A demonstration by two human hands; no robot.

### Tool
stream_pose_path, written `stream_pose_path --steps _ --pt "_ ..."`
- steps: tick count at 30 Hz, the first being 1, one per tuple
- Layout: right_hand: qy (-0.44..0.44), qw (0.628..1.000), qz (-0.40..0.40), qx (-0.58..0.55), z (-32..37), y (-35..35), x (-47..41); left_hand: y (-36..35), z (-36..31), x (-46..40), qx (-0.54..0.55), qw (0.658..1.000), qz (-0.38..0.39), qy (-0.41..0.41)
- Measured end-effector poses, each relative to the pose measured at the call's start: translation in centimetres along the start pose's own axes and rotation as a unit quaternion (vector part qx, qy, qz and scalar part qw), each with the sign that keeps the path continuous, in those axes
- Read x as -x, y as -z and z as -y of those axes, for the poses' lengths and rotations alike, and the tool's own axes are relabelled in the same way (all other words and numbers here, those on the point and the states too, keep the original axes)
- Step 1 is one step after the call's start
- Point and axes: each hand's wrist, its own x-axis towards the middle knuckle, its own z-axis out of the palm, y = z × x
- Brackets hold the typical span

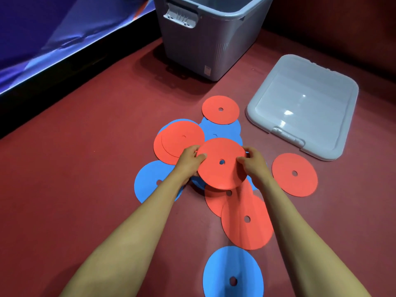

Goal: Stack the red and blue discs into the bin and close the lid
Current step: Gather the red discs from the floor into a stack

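Both hands hold one red disc (pixel 221 154) just above the pile: my left hand (pixel 188 161) grips its left edge, my right hand (pixel 251 162) its right edge. Several red and blue discs lie scattered and overlapping on the red floor, among them a red disc (pixel 220 101) farthest away, a red disc (pixel 294 183) off to the right, a blue disc (pixel 150 179) under my left forearm and a blue disc (pixel 232 266) nearest me. The grey bin (pixel 205 43) stands open at the top. Its lid (pixel 304 103) lies flat on the floor to the right.
A dark ledge with blue sheeting (pixel 53 39) runs along the left side. A dark red wall (pixel 342 22) stands behind the bin and lid. Bare red floor (pixel 75 168) spreads left of the pile.
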Motion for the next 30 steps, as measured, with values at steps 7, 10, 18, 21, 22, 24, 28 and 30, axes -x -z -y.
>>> stream_pose_path --steps 7,10,18,21,22,24,28,30 --pt "-0.042 0.999 0.019 0.001 -2.1 2.7 2.4 -2.4 1.3 1.7 -0.024 0.998 0.021 0.047" --pt "-0.053 0.998 0.027 0.014 -3.4 3.7 3.5 -3.0 1.7 2.2 -0.051 0.997 0.028 0.055" --pt "-0.053 0.998 -0.013 0.009 -6.3 5.1 7.0 -5.5 3.1 4.4 -0.07 0.995 0.021 0.067" --pt "-0.053 0.997 -0.043 0.027 -7.4 5.8 8.1 -6.6 4.3 5.3 -0.083 0.995 0.028 0.054" --pt "-0.054 0.997 -0.05 0.034 -7.8 5.9 8.5 -7.0 4.6 5.5 -0.1 0.994 0.024 0.04" --pt "-0.063 0.995 -0.066 0.042 -8.6 6.2 9.3 -7.9 5.1 5.9 -0.145 0.989 0.014 0.006" --pt "-0.07 0.99 -0.092 0.076 -10.5 5.8 10.6 -9.4 6.3 7.2 -0.218 0.975 0.002 -0.045" --pt "-0.079 0.989 -0.099 0.072 -11.2 5.4 10.9 -10.0 6.6 7.6 -0.243 0.969 -0.003 -0.05"
